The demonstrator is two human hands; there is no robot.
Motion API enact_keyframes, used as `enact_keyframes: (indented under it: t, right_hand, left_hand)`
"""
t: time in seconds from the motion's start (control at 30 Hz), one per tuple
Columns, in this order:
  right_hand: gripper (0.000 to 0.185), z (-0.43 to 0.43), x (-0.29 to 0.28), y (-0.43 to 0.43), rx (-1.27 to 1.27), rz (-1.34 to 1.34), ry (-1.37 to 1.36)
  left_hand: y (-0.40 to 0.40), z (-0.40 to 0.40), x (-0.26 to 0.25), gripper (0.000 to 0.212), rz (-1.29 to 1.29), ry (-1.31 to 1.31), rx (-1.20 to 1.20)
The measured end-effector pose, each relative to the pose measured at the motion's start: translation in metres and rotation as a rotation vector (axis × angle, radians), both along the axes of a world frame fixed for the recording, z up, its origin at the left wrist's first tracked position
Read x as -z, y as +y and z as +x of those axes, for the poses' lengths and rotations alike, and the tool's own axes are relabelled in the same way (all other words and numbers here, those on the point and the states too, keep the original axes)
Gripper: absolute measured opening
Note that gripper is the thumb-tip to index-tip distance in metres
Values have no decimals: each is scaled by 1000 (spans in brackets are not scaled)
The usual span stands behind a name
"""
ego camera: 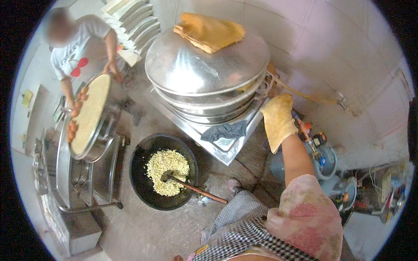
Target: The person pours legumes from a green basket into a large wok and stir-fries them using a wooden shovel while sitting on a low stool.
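Observation:
My right hand (279, 119) is stretched forward inside a yellow cloth mitt (277, 114), which hides my fingers. It is just right of a large stack of metal steamers (209, 111) and seems apart from it. A domed metal lid (196, 71) covers the stack, and a folded yellow cloth (212, 31) lies on top. The stack stands on a metal stove stand (225, 158). A dark cloth (223, 130) lies at the stand's near corner. My left hand is out of view.
A black tub (138, 163) on the floor holds pale kernels (166, 166) and a wooden-handled ladle (202, 191). At left, a person (88, 39) holds a tilted steamer tray (93, 114) above a metal cart (103, 186). Gas cylinders (321, 160) stand right, with a hose (297, 91) along the wall.

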State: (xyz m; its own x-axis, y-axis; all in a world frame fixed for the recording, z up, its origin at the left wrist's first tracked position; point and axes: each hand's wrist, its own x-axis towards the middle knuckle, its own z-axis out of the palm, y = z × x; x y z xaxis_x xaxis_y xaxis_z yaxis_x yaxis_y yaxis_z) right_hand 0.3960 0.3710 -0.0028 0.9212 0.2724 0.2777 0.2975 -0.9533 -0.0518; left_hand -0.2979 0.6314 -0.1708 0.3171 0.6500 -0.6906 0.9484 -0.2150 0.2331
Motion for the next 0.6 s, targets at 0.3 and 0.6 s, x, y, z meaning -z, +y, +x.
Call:
enact_keyframes:
  t: [0.3,0.6]
  right_hand:
    - [36,48,18,17,9,1650,483]
    - [49,83,88,-11,25,1465,601]
  left_hand:
    - [-25,78,-50,34,-1,21,-17]
    - [155,36,-182,27,699,-176,-55]
